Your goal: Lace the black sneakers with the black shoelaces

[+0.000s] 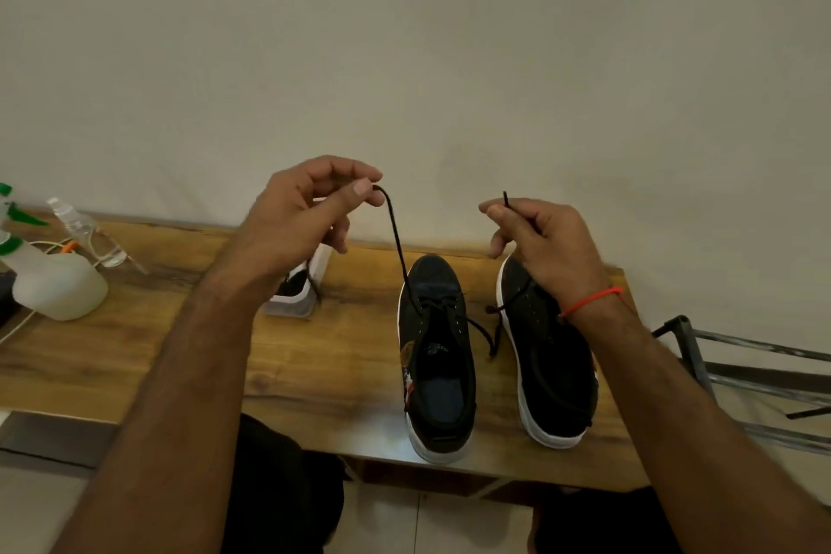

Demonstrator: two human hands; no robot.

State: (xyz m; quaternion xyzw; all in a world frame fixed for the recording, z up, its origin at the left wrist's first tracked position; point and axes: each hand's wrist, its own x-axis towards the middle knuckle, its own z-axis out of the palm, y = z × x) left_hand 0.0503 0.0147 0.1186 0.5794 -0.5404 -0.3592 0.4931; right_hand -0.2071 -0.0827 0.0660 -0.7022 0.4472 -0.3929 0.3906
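Note:
Two black sneakers with white soles stand side by side on the wooden table [135,355], toes toward the wall. The left sneaker [438,355] has a black shoelace [398,238] threaded through its front eyelets. My left hand [306,216], raised above the table, pinches one end of that lace between thumb and forefinger, and the lace runs taut down to the shoe. My right hand [544,243] hovers over the toe of the right sneaker [553,355] and pinches the other lace end, whose tip sticks up. A slack stretch of lace lies between the shoes.
A small white container [301,288] holding something dark sits behind my left wrist. A white spray bottle [54,283] with green parts, a clear bottle [85,234] and a white cable lie at the table's left end. A metal rack [742,373] stands to the right.

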